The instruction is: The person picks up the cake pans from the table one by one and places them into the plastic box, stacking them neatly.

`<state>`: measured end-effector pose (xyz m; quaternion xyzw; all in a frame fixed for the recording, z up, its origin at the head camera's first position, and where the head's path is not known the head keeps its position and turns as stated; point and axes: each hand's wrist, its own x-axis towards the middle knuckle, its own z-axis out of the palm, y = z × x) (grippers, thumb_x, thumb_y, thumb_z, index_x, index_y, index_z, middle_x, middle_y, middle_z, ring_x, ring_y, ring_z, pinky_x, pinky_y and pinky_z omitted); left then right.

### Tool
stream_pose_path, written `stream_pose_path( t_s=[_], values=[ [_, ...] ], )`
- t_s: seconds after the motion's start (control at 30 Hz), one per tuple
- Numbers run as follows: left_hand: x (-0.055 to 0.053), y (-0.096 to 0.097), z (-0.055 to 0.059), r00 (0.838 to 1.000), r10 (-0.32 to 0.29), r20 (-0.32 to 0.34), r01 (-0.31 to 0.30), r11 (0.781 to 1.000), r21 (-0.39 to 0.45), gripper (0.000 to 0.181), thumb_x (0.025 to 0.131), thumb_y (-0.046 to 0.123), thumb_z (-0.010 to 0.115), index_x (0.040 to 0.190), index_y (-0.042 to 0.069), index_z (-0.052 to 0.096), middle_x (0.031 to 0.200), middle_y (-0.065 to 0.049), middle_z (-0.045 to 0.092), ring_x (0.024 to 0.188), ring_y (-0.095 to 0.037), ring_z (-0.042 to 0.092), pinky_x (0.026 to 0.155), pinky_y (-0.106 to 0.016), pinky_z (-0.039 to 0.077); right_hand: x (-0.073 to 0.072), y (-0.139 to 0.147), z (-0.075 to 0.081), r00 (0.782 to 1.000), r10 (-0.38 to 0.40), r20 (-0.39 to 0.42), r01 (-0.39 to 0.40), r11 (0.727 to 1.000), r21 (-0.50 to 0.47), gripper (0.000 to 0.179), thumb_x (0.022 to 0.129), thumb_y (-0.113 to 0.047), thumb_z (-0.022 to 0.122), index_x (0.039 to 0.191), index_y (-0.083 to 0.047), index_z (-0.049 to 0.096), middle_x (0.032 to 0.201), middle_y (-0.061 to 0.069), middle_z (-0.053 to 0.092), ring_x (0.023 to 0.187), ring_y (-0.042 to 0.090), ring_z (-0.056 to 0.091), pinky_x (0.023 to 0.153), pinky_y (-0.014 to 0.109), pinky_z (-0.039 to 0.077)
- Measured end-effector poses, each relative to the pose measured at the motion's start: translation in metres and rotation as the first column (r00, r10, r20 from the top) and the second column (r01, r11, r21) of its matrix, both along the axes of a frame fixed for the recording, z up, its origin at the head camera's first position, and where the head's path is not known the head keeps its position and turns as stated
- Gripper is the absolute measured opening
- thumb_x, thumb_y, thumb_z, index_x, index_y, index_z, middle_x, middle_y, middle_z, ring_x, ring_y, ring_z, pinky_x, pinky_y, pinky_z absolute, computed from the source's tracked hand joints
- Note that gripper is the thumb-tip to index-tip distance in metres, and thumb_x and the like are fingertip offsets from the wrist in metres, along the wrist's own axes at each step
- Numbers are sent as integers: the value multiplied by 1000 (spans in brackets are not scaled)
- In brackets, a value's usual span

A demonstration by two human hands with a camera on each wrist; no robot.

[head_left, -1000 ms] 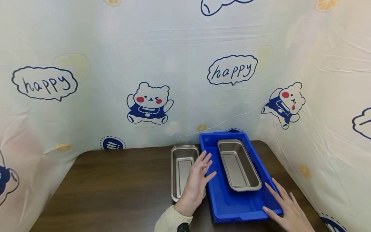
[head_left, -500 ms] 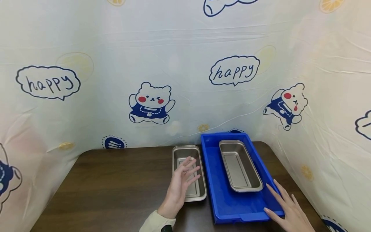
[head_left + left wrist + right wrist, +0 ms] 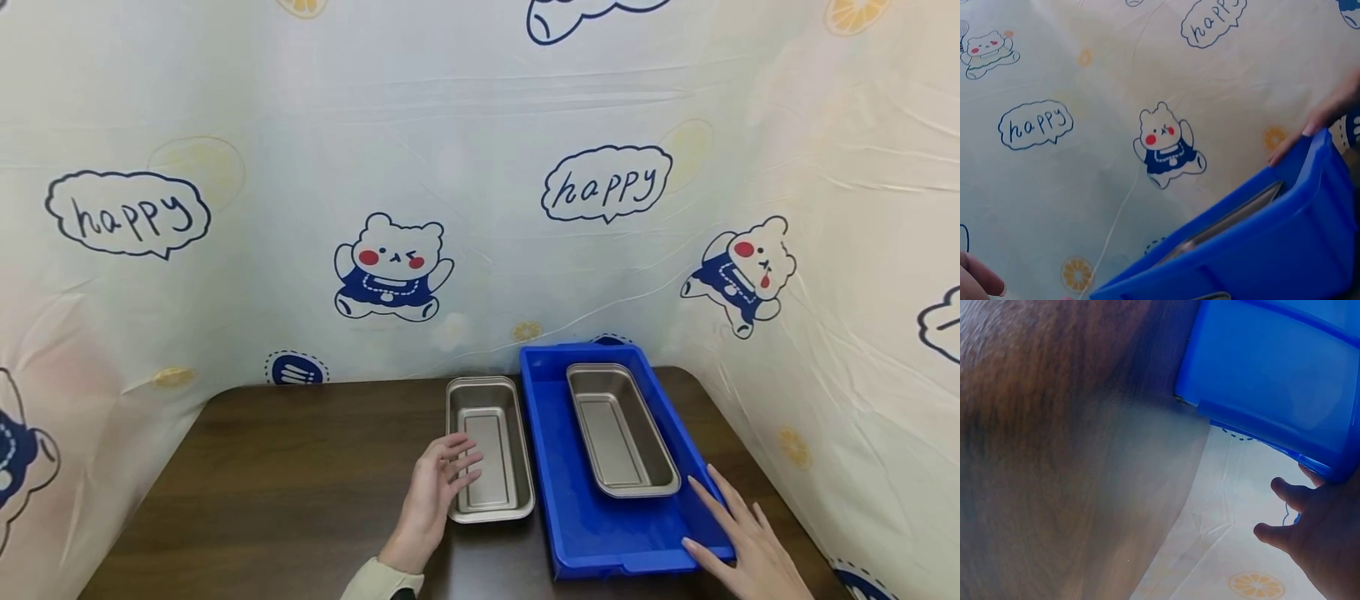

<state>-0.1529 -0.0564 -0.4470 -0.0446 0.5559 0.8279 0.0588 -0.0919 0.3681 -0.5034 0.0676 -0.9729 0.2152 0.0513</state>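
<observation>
Over the left rim of a metal loaf pan (image 3: 495, 458) on the table, my left hand (image 3: 427, 504) has its fingers loosely bent and holds nothing; whether they touch the pan I cannot tell. Just right of that pan is a blue plastic tray (image 3: 592, 533) with a second loaf pan (image 3: 622, 433) lying in it. My right hand (image 3: 750, 542) is at the tray's near right corner, fingers spread along the rim. In the right wrist view, fingers (image 3: 1288, 494) show beside the tray's blue wall (image 3: 1272, 362). Only some fingertips (image 3: 985, 278) of the left hand show in the left wrist view.
The dark wooden table (image 3: 300, 483) extends to the left of the pans. A pale printed curtain (image 3: 480, 275) with bears and "happy" bubbles rises behind the table and along its sides, close to the tray's right side.
My left hand has moved left and toward me, away from the tray's left edge and across the left pan to its rim. The right hand, tray and pans hold their places.
</observation>
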Motion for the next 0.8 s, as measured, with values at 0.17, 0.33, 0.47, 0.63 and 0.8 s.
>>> stream_pose_path(
  t_s=[0.17,0.33,0.47,0.63,0.8],
  values=[
    [0,-9,-10,1000,14,17,-13,1000,-20,41,103,14,41,136,-10,49,129,-14,61,111,-22,66,97,-38,56,1,-2,-2,1000,-1,-2,1,1000,1,82,94,-47,75,161,-12,43,166,26,28,138,64,36,105,90,17],
    [2,-20,-16,1000,24,18,-23,999,-36,43,104,13,40,138,-11,49,127,-12,64,110,-21,66,96,-38,56,0,-4,-2,1000,-2,-2,2,1000,4,82,94,-48,75,161,-12,44,166,26,28,139,64,36,103,90,19],
    [3,-28,-19,998,56,16,-55,996,-64,38,105,11,39,133,-11,52,121,-8,67,106,-20,68,92,-37,58,0,-3,-2,1000,-3,0,3,1000,4,82,94,-48,75,160,-12,45,165,26,28,139,64,36,103,90,20],
    [6,-32,-21,994,106,24,-102,987,-120,33,106,9,37,126,-12,55,115,-11,69,95,-16,69,82,-34,60,1,-2,0,1000,-8,-4,8,1000,9,82,93,-48,76,160,-11,46,165,26,29,138,63,37,101,89,22],
    [8,-36,-26,990,131,45,-121,976,-181,32,105,9,38,122,-12,56,115,-17,69,92,-19,69,75,-33,59,1,0,-1,1000,-11,-2,11,1000,9,82,93,-48,75,160,-12,45,165,26,29,138,64,37,101,90,22]
  ],
)
